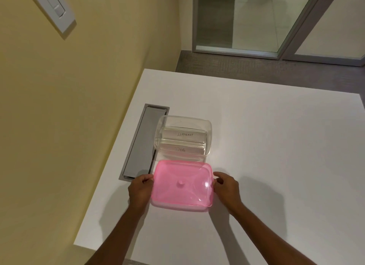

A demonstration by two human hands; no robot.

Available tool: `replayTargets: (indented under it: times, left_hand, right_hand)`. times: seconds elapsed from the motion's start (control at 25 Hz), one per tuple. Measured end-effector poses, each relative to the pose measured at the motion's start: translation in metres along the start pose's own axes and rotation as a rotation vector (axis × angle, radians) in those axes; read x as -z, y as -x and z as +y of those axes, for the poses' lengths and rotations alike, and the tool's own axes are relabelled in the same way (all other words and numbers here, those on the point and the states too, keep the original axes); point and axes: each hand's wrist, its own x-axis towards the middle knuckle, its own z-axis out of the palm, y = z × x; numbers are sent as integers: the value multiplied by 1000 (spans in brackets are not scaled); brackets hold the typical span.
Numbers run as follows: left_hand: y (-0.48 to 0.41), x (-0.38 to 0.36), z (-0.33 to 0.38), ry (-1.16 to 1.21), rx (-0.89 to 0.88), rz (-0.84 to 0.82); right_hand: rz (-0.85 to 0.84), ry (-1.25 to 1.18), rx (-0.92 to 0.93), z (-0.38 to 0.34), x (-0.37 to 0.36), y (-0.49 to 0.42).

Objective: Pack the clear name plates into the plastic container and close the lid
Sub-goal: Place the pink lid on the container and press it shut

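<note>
From the head camera, a white table [266,166] fills the lower right, set against a yellow wall [69,116] on the left, with a glass door [256,19] beyond its far edge. A grey cable tray [141,142] is sunk into the tabletop along the wall side. Just right of it, its left wall overlapping the tray's edge, stands the clear container [184,139], open at the top. Two clear plates lie inside it, one behind the other: the far plate [184,134] bears the handwritten word ELEPHANT, the near plate [182,149] the word DOG. On the near side of the container, its far edge close to the container's near rim, is the pink lid [182,184], translucent, with a small knob at its centre and its top facing up. The left hand [140,191] grips the lid's left edge, fingers curled over the rim near the far corner. The right hand [226,187] grips the right edge the same way, thumb and fingers pinched on the rim. Whether the lid rests on the table or is held just above it cannot be told. Both forearms reach in from the bottom of the frame.
</note>
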Motion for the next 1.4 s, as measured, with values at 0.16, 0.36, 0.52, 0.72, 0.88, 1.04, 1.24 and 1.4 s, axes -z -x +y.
replayTargets:
  times: [0.16, 0.36, 0.52, 0.72, 0.88, 1.04, 1.24, 1.4]
  left_hand:
    - [21, 14, 6, 183, 35, -59]
    - [49, 27, 31, 441, 88, -65]
    - [64, 39, 52, 426, -155, -89]
    - [48, 46, 89, 345, -302, -57]
    - [15, 46, 118, 196, -385, -16]
    - [-22, 39, 136, 147, -379, -28]
    - [-61, 24, 142, 120, -357, -94]
    - [-79, 17, 138, 120, -346, -124]
  right_hand:
    - [35, 76, 190, 3, 32, 22]
    - [61, -11, 245, -13, 67, 47]
    - [90, -81, 255, -41, 83, 48]
    - [106, -160, 213, -79, 81, 30]
    - [110, -317, 142, -106, 70, 1]
    - [215, -319, 58, -123, 53, -35]
    - [240, -299, -6, -126, 28, -70]
    - [232, -255, -31, -119, 16, -83]
